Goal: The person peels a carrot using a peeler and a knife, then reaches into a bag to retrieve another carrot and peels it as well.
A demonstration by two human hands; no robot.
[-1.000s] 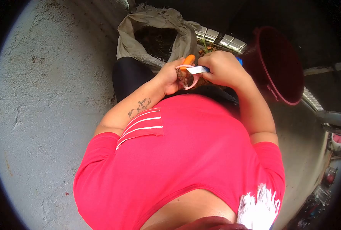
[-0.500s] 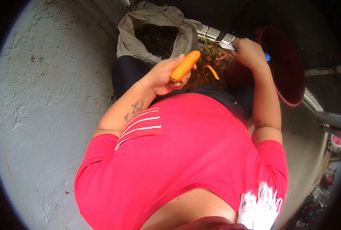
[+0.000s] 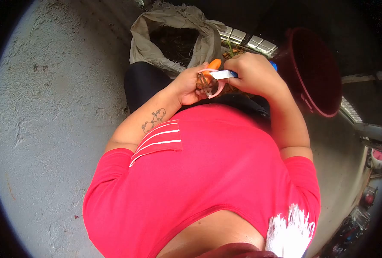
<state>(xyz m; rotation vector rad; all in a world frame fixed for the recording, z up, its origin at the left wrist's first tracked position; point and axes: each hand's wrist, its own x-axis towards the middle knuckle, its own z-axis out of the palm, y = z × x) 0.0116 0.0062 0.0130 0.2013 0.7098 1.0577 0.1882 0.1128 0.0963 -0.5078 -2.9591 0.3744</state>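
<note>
Carrot [image 3: 214, 65], peeler [image 3: 220, 75] back on it, right hand [image 3: 254, 74] returned

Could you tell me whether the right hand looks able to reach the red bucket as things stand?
Probably yes: the red bucket stands open just beside the right hand, nothing between them, though that hand is busy gripping the peeler against the carrot.

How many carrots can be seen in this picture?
1. The carrot is in the left hand, and the right hand holds the peeler against it. More carrots may be hidden in the sack behind the hands.
</note>
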